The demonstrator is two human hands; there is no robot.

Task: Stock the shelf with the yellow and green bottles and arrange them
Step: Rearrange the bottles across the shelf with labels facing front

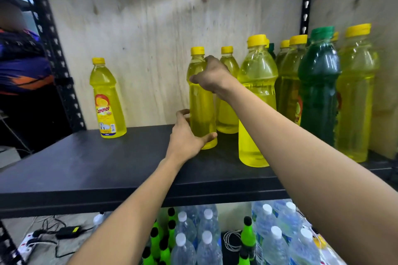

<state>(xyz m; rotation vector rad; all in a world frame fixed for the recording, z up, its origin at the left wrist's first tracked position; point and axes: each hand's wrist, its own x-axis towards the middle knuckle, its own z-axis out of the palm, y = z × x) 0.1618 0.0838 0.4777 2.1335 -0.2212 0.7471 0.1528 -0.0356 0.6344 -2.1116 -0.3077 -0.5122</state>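
Observation:
A yellow bottle (201, 103) with a yellow cap stands upright on the dark shelf (90, 163). My left hand (186, 135) curls round its base, thumb in front. My right hand (212, 75) grips its shoulder from the right. Just behind it stands a second yellow bottle (228, 114). A larger yellow bottle (256, 97) stands nearer the front, partly behind my right forearm. To the right, several yellow bottles and a green bottle (318, 92) are crowded together. A lone labelled yellow bottle (106, 101) stands at the left near the back.
A plywood back panel (150, 28) closes the shelf, with black slotted posts (49, 38) at both sides. Below the shelf stand clear water bottles (206, 243) and bright green bottles (159, 243). Cables and a power strip (53, 234) lie on the floor. A person (19, 60) is at the far left.

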